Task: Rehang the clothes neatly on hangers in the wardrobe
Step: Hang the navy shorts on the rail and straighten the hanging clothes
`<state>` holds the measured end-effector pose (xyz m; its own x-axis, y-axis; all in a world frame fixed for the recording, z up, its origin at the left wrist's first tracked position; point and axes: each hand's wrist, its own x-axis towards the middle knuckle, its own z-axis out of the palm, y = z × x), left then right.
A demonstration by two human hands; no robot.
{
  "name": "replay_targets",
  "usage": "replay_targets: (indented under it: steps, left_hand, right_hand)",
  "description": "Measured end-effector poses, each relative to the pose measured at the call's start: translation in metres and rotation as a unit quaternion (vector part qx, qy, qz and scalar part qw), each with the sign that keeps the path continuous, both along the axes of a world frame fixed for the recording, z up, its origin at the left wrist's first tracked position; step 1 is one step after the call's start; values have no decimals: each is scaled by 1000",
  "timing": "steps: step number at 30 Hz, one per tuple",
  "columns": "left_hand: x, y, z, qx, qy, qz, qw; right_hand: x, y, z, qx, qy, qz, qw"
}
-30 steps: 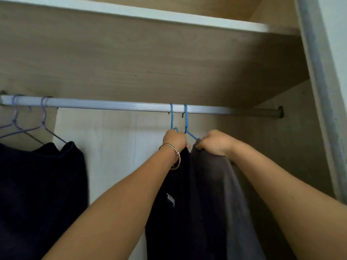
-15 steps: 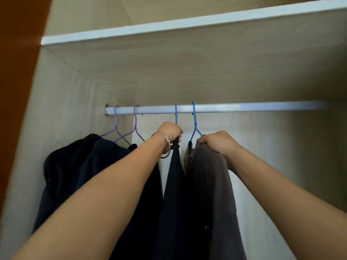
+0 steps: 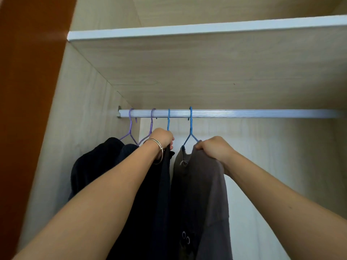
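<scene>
Grey top in R hand, blk top in L hand.

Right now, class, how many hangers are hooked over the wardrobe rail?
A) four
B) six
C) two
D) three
A: the rail carries the left purple hanger, the right purple hanger, the left blue hanger and the right blue hanger, four in all.

Soft, even light from the front; the rail glints faintly, dark garments lose detail in shadow, wide-angle distortion tilts the shelf edge.
</scene>
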<state>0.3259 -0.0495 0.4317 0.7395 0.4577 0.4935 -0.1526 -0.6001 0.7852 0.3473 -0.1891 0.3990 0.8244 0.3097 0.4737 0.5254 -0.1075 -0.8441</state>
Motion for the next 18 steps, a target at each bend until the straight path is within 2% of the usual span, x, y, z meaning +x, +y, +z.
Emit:
replay_targets:
  steps: [6,11,18]
  left_hand:
    - [-5,11,-5,8,9,4,1000]
    - [-4,9,-10,-48,-8,-13,999]
    - [-5,3,-5,-13,10,32,999]
  right_hand:
    - [-1,16,4,-10,9,-2,1000]
    - [-1,17,-3,-24,8,-7,1000]
    - [-5,14,-5,-17,12,-18,1000]
